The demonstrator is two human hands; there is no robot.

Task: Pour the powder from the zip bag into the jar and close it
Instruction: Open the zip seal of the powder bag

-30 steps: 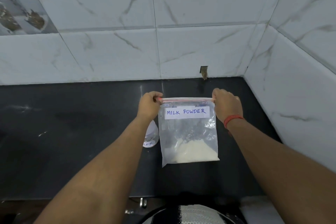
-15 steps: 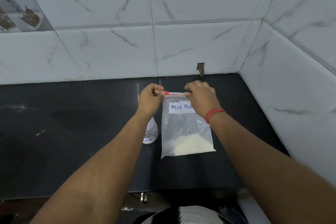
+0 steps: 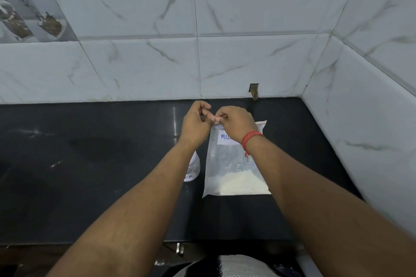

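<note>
Left hand (image 3: pixel 195 123): fingers curled, thumb and forefinger pinched on the top left corner of the bag (image 3: pixel 234 164), at its red zip strip. Right hand (image 3: pixel 236 126): fingers likewise closed in a pinch on the same corner, knuckles up, touching the left hand's fingertips. Both hands are thus clamped on the bag's top edge, side by side. A red thread (image 3: pixel 251 138) circles the right wrist.

The bag hangs upright from that grip, its lower edge at the counter (image 3: pixel 90 164); whether it rests there cannot be told. The white powder (image 3: pixel 238 183) sits heaped in the bottom. The white label (image 3: pixel 225 137) shows only "MI"; the right hand covers the remainder. The bag's top right corner stands free, past the right wrist.

The jar (image 3: pixel 193 170) stands on the counter just left of the bag, largely hidden behind the left forearm; its closure cannot be seen.

Change from earlier frames: one second ago the hands held opposite top corners, well apart, the label fully legible. Half a second ago the right hand had reached mid-strip. It now meets the left hand at the left corner. Jar and bag positions are unchanged.
</note>
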